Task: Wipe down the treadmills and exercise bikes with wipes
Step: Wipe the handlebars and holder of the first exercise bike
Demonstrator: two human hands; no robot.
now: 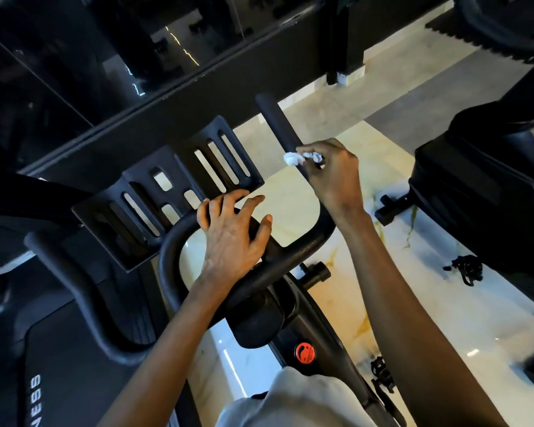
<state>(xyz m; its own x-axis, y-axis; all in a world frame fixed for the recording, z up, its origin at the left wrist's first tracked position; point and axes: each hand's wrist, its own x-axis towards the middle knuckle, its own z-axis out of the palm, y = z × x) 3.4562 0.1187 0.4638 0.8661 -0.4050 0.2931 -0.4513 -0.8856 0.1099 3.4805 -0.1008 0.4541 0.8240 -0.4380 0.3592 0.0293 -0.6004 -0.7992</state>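
Wipe [293, 158]: white, crumpled into a small wad, pressed against the handlebar's [293, 257] right forward horn [273, 118], about midway along it.
Right hand [333, 177]: on that same horn – fingers curled over, pinching the wipe at the fingertips; the wad shows at the hand's left edge.
Left hand [232, 238]: laid on the handlebar's centre loop, palm down, fingers straight and spread, thumb out to the right; it holds nothing.
Handlebar: black and padded, belonging to an exercise bike; a closed loop at the centre, the right bar curving forward into the horn.
Device tray [179, 158]: black slotted plate just ahead of the handlebar and to its left; the left fingertips reach its near edge.
Adjustment knob [316, 274]: black, just below the handlebar on its right side.
Red knob [305, 353]: on the bike frame, below the handlebar and towards the person.
Pedal [381, 377]: black, lower still and to the right of the red knob.
Treadmill [59, 349]: left of the handlebar – dark deck, curved side rail, lettering partly cut off.
Neighbouring machine [475, 180]: black housing well to the right of the handlebar; type cannot be told.
Floor [290, 211]: pale veined marble, seen through and beyond the handlebar.
Cord [466, 269]: black tangle on the floor, right of the handlebar.
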